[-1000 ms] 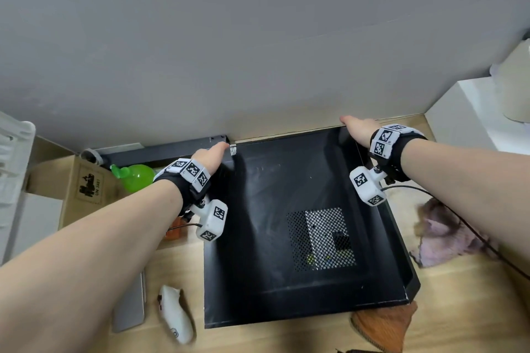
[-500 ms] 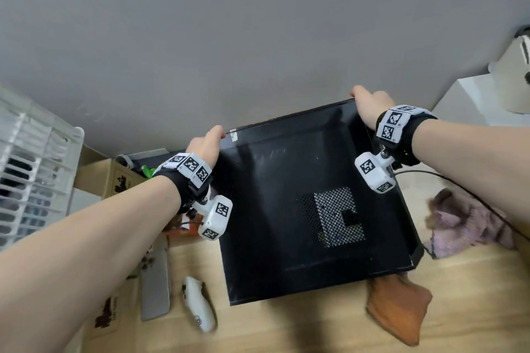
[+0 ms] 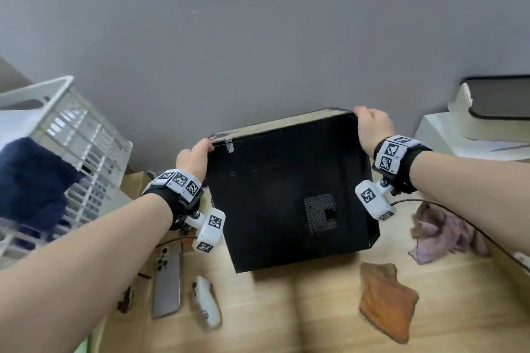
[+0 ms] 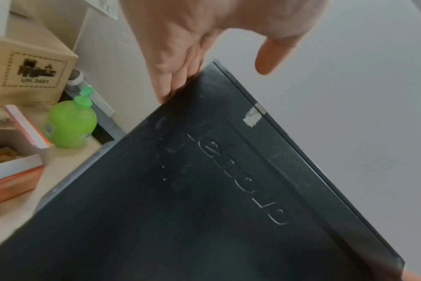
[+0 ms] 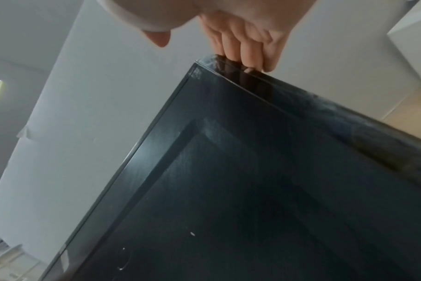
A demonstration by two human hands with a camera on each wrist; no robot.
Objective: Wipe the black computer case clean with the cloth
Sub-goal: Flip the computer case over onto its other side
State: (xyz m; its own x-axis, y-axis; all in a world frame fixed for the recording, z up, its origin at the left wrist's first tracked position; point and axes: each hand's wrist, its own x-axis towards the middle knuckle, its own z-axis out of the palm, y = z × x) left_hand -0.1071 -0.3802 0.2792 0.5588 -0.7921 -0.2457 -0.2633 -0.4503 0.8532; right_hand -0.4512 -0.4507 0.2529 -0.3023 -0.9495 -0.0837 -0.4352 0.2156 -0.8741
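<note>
Case: black computer case (image 3: 289, 195), tilted up, far top corners held by both hands.
Cloth: orange cloth (image 3: 385, 306) lying flat below the right hand (image 3: 372, 126).

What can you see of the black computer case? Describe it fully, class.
The case is a black, boxy shell that looks like painted metal. Its broad side panel faces the camera, with a square mesh vent low on it, raised lettering, a scrap of pale tape near the top edge and dusty smears. It is tipped up off the wooden desk, near edge low. The left hand and right hand each hold a top corner.
</note>
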